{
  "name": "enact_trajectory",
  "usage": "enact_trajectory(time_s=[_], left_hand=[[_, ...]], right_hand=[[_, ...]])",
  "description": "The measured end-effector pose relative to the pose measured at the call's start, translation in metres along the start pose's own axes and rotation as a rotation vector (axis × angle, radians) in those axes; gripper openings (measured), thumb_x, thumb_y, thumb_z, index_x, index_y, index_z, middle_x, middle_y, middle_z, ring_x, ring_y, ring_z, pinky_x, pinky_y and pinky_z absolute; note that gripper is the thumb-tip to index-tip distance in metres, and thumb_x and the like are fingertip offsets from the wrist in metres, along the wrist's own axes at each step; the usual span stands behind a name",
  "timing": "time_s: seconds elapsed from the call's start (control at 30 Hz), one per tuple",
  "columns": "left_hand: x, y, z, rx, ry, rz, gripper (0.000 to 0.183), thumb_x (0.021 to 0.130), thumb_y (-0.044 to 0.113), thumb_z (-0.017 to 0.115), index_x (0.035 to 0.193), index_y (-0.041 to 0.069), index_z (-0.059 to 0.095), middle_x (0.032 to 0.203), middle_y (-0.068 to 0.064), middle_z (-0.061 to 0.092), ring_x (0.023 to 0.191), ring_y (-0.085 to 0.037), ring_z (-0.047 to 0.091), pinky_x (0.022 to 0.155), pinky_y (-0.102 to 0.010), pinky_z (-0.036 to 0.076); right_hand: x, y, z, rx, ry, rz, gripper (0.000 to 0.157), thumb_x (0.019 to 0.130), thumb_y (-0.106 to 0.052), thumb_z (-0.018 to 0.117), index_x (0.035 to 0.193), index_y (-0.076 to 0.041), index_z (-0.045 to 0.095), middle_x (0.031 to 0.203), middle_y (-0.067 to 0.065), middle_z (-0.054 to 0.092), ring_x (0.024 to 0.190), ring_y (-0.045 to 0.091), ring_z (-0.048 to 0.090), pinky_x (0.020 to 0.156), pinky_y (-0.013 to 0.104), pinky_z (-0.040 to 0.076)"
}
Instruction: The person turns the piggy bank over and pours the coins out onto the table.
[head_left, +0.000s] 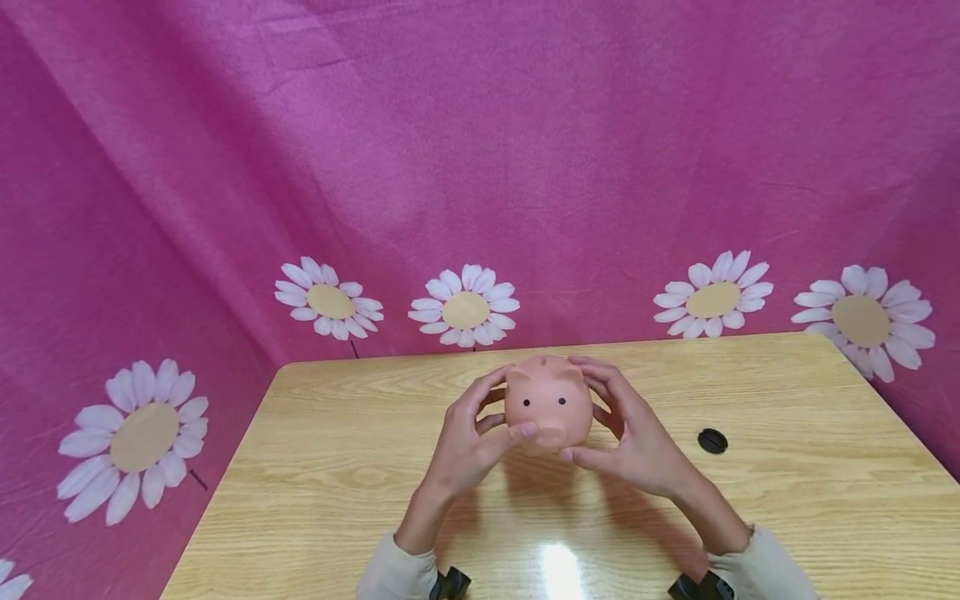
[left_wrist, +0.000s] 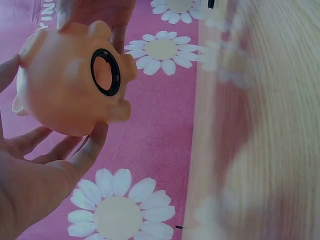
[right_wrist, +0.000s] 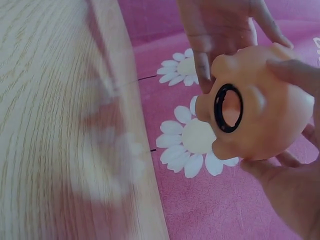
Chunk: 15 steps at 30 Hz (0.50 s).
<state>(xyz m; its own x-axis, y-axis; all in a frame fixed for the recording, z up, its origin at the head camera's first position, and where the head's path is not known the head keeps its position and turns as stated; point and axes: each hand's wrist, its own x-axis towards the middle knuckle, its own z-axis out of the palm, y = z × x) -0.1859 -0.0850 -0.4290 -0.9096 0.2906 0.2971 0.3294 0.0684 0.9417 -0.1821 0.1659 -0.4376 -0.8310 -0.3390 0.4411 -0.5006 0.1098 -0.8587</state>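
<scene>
A pink piggy bank [head_left: 553, 398] is held up above the wooden table, its snout toward me. My left hand [head_left: 467, 442] grips it from the left, with the thumb on the face beside the snout. From the right, my right hand [head_left: 643, 443] holds the other side, thumb low near the snout. Both wrist views show the underside of the piggy bank [left_wrist: 60, 85], where a round hole ringed in black [right_wrist: 218, 107] stands open between the stubby feet. A black oval plug [head_left: 712, 441] lies on the table to the right of my right hand.
The light wooden table [head_left: 337, 475] carries a bright glare spot near its front. A pink cloth [head_left: 480, 150] with white daisies hangs behind and to the sides of the table. Dark wrist straps [head_left: 450, 583] sit over beige sleeves.
</scene>
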Motion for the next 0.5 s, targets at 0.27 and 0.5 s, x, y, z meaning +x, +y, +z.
enact_trajectory(time_s=[0.27,0.5], left_hand=[[0.0008,-0.0053,0.0015,0.044,0.024,0.023,0.077,0.087,0.015,0.09,0.156,0.015,0.055,0.156,-0.006,0.058,0.139,-0.033,0.059,0.107,-0.034,0.06],[0.002,-0.007,0.0036,0.055,0.032,0.043,0.08,0.083,0.012,0.092,0.154,0.018,0.056,0.155,-0.003,0.058,0.142,-0.028,0.057,0.11,-0.034,0.059]], right_hand=[[-0.001,0.0034,-0.0003,-0.018,-0.04,0.061,0.093,0.082,0.002,0.09,0.16,-0.015,0.042,0.173,0.014,0.034,0.145,0.0,0.048,0.113,0.023,0.051],[-0.0005,0.006,-0.0046,0.069,-0.073,0.014,0.077,0.094,0.009,0.074,0.161,-0.006,0.039,0.172,0.022,0.031,0.147,-0.003,0.047,0.115,0.019,0.049]])
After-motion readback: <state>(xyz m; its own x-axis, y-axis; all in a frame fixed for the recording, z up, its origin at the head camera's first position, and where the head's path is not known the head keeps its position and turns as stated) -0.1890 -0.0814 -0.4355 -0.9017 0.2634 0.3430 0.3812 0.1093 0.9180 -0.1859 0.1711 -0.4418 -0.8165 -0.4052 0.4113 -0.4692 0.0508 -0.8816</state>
